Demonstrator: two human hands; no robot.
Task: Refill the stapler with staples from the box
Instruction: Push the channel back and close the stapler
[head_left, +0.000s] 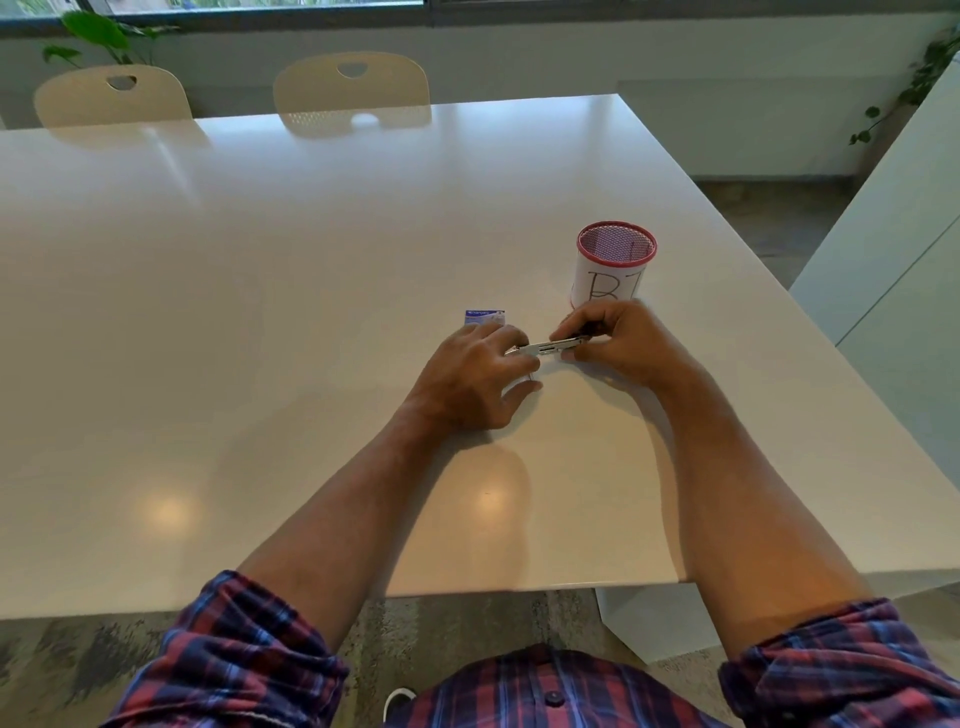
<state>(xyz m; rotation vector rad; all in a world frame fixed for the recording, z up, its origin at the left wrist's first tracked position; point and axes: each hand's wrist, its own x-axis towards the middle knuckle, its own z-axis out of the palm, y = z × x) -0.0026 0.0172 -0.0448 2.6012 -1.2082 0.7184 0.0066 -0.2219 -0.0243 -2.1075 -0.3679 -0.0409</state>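
On the table (260, 312), the stapler (550, 347) lies between box (485, 317) — left — and cup (613, 270) behind-right.

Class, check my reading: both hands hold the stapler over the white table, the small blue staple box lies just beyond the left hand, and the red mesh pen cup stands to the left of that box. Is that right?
One detail is wrong. In the head view the red mesh pen cup stands to the right of the staple box, beyond the right hand. The rest holds: both hands, left hand included, hold the stapler over the white table.
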